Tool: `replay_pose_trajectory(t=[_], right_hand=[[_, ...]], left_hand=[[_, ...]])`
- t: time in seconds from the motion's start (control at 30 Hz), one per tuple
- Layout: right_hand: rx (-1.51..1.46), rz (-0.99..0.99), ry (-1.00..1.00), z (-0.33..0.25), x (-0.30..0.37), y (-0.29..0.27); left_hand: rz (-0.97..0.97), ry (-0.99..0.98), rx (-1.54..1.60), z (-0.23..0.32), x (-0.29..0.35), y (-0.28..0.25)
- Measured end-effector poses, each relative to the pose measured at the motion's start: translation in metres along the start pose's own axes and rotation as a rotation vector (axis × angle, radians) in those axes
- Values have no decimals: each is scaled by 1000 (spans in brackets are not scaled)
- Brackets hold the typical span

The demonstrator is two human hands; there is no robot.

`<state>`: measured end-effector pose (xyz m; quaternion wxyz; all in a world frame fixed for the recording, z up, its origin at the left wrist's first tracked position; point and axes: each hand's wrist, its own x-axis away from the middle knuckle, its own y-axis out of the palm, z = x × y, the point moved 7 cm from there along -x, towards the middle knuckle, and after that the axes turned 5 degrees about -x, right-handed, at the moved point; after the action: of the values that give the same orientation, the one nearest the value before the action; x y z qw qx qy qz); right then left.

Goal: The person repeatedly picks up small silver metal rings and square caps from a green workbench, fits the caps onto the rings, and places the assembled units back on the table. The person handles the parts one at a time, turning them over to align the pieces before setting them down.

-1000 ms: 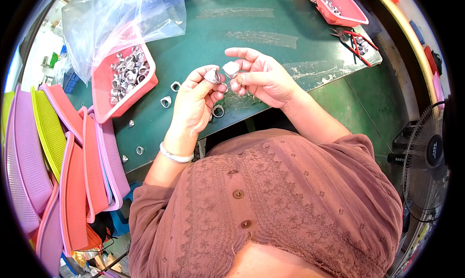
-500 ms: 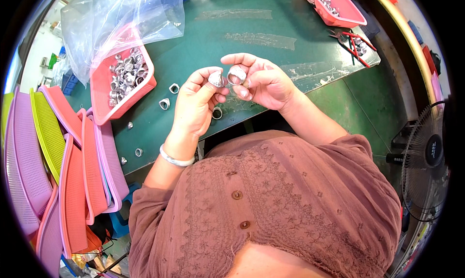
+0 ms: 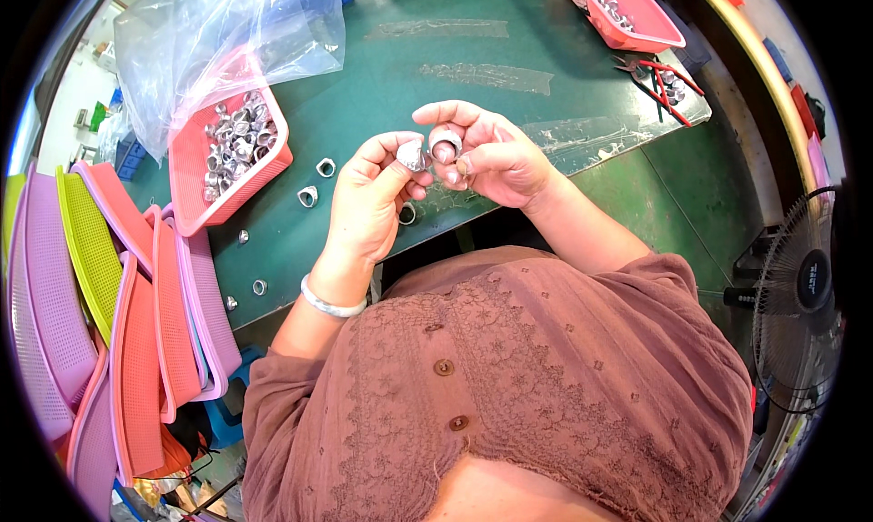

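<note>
Between the thumb and fingers of my left hand [image 3: 368, 187] is a silver ring [image 3: 411, 155], its broad face turned up. My right hand [image 3: 498, 163] pinches a second silver ring [image 3: 446, 143], whose open band faces me with a fingertip showing through it. The two rings are side by side, close together above the table's near edge. Below my left hand's fingers, a loose ring [image 3: 406, 214] lies on the green table [image 3: 391, 95]. Two more rings lie left of that hand, a hexagonal one [image 3: 326, 167] and a wider one [image 3: 308, 196].
A pink basket [image 3: 232, 195] full of rings stands at left, partly under a clear plastic bag [image 3: 227, 35]. Colourful plastic baskets [image 3: 145, 340] are stacked beside the table. At far right are another pink basket [image 3: 637, 38], red-handled pliers [image 3: 662, 87] and a black fan [image 3: 800, 290].
The ring in my left hand has shifted slightly right and down. In my right hand the ring has turned a little, and a fingertip now shows through its band.
</note>
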<state>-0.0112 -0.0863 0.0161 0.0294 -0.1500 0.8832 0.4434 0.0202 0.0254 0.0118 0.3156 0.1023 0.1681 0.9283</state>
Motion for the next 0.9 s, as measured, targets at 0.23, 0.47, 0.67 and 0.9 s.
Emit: replay_pose_trajectory(t=[0.23, 0.47, 0.67, 0.9], right_hand=[[248, 60, -30, -2, 3, 0], [699, 22, -208, -14, 2, 7], [992, -151, -318, -14, 3, 19], [962, -162, -126, -3, -1, 23]], left_hand=[[-15, -27, -19, 0, 2, 2], [28, -114, 60, -2, 5, 2], [-74, -191, 56, -10, 4, 3], [-117, -323, -111, -21, 9, -3]])
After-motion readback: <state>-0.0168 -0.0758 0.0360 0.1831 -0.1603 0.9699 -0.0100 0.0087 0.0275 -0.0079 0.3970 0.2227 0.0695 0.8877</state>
